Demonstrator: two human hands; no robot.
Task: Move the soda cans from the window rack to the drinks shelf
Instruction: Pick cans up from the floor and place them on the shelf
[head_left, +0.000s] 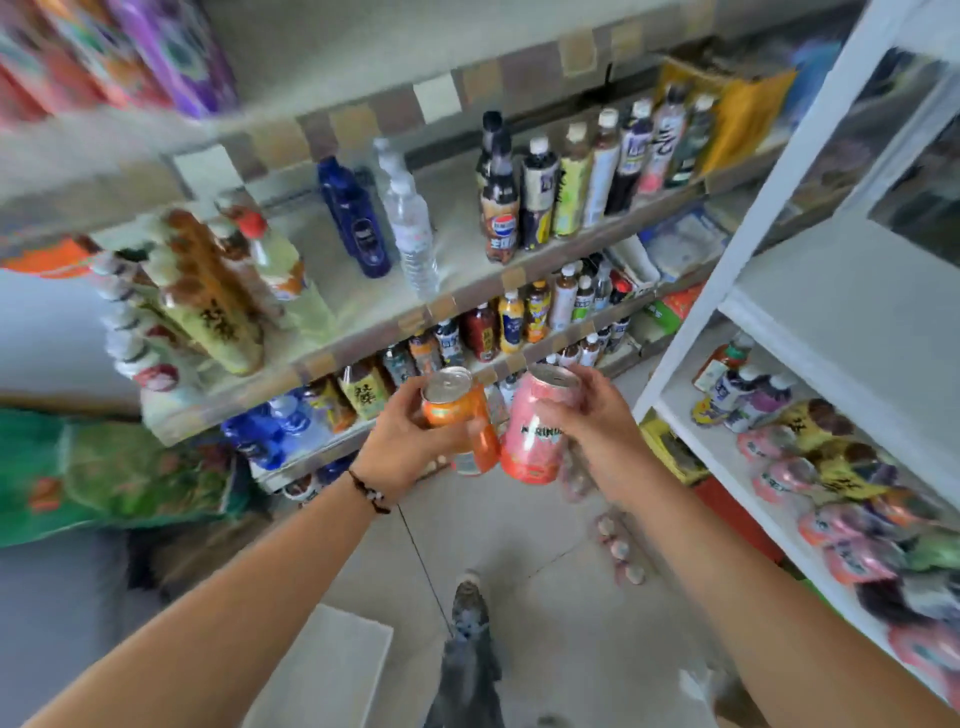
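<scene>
A: Holding 2 cans in front of the drinks shelf (363, 332), 1 per hand. Left hand (402, 441) is wrapped round the orange can (460, 415); thumb side faces the camera, fingers curl behind it.

B: And the right?

A: Right hand (597, 431) grips the pink can (537, 431), fingers curled over its upper side near the rim. Both cans are tilted, tops leaning away from the camera, silver lids visible. Their lower bodies touch or nearly touch; I cannot tell which.

B: Position relative to the shelf?

A: Both are in the air, level with the lower tiers and clear of every board. Neither rests on anything.

B: Shelf contents?

A: Top visible tier: a blue bottle (356, 223), a clear water bottle (413, 234), a cola bottle (500, 218), then a row of tea bottles running right. Left end is packed with yellow-green bottles, blurred. Lower tiers hold smaller bottles, labels unreadable.

B: The rack?

A: White rack (727, 249) stands at right. Its lower level holds more pink cans (852, 561) lying among purple and yellow packs, plus a few small bottles at the back.

B: Anything else?

A: Dark bracelet (370, 493) on the left wrist. Tiled floor below, 1 shoe (470, 608) in view, green sacks (104, 473) at left. Heavy motion blur at the edges.
</scene>
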